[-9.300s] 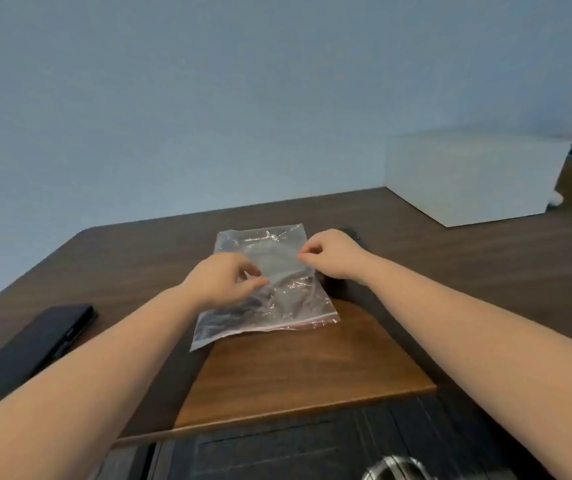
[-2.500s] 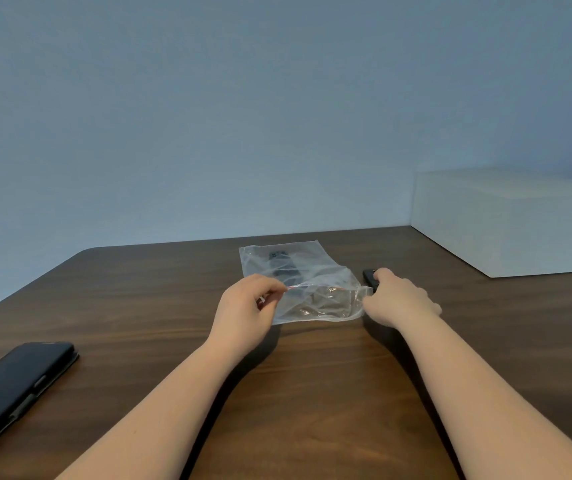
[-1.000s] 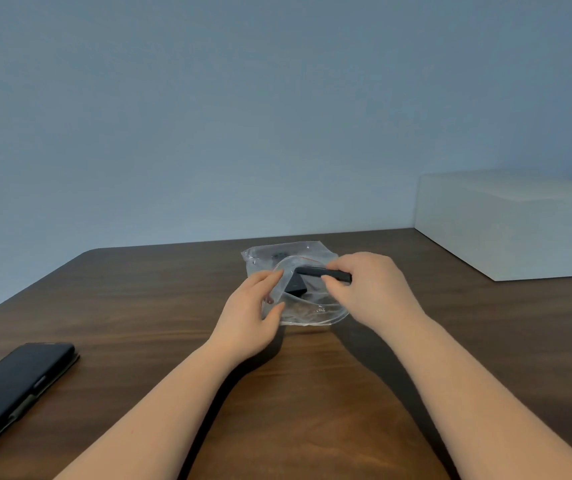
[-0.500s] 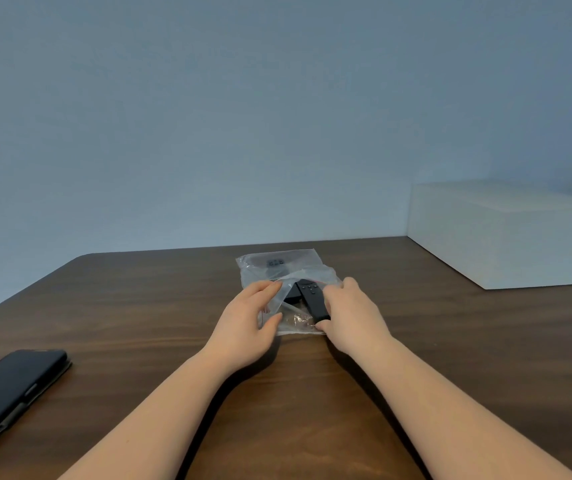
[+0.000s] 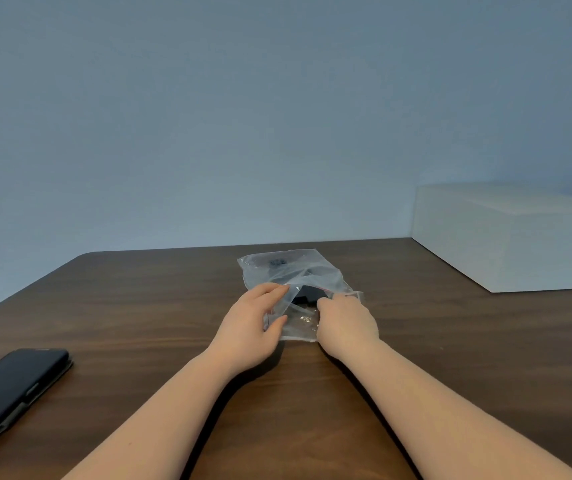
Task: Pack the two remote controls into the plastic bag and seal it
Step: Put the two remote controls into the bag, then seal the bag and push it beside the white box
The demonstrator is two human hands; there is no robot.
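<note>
Dim, even, bluish lighting. Soft shadows lie beneath both forearms on the table (image 5: 139, 306). Slight glare on the plastic bag (image 5: 307, 318) (overall focus soft).

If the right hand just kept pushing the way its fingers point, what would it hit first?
Most likely the black remote in the mouth of the plastic bag, just ahead of the right hand. Its fingertips seem to touch it already, though depth is hard to judge.

The right hand (image 5: 345, 320) covers the near end of a black remote (image 5: 307, 293) in the plastic bag (image 5: 291, 271). The other remote is too blurry to make out. At 8 o'clock, the picture's edge cuts off the black phone case (image 5: 10, 393).
</note>
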